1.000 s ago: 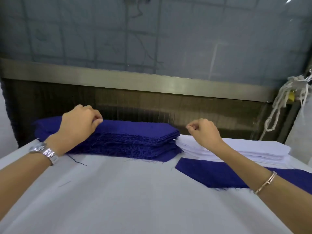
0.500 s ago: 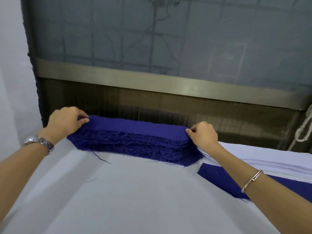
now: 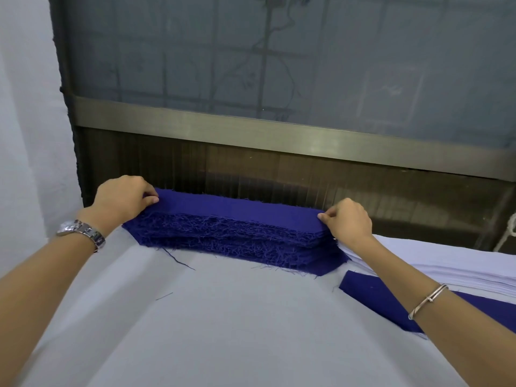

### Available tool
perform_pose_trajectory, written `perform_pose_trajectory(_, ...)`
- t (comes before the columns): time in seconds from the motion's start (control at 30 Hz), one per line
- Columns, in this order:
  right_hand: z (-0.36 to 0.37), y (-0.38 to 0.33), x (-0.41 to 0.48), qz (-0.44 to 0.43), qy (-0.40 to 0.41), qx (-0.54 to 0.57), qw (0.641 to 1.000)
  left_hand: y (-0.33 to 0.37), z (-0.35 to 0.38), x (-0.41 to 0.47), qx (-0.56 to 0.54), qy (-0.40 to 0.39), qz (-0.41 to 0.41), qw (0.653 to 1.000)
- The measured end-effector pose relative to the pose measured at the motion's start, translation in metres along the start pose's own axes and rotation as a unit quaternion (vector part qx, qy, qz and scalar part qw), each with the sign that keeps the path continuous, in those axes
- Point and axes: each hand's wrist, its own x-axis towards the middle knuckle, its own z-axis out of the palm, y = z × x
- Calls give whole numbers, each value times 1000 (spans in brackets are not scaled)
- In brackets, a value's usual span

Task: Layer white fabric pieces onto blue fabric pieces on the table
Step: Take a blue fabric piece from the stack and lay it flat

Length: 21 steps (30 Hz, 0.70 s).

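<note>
A thick stack of blue fabric pieces (image 3: 231, 238) with frayed edges lies at the far side of the white-covered table (image 3: 223, 325). My left hand (image 3: 122, 199) pinches the left end of the stack's top blue piece (image 3: 237, 210). At the right end of that same piece, my right hand (image 3: 347, 222) pinches it between thumb and fingers. A stack of white fabric pieces (image 3: 446, 263) sits to the right, partly behind my right forearm. One single blue piece (image 3: 371, 297) lies flat in front of the white stack.
Behind the table stands a dark mesh screen with a metal bar (image 3: 279, 138) across it. A white wall (image 3: 25, 135) is on the left. A white rope (image 3: 509, 233) hangs at the far right edge. A loose blue thread (image 3: 178, 261) lies near the stack.
My right hand moved left from over the white stack to the blue stack's right end. Both hands now pinch the top blue piece. The view has shifted left.
</note>
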Motion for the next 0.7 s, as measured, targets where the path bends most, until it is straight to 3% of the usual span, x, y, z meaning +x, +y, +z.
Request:
perform_pose_trajectory(0.37, 0, 1, 0, 1, -7, 44, 999, 1, 2, 1, -2, -1, -3, 1000)
perform_pose_trajectory(0.7, 6, 3, 0, -60, -23, 142, 988, 1, 3, 2, -11, 3, -22, 1000)
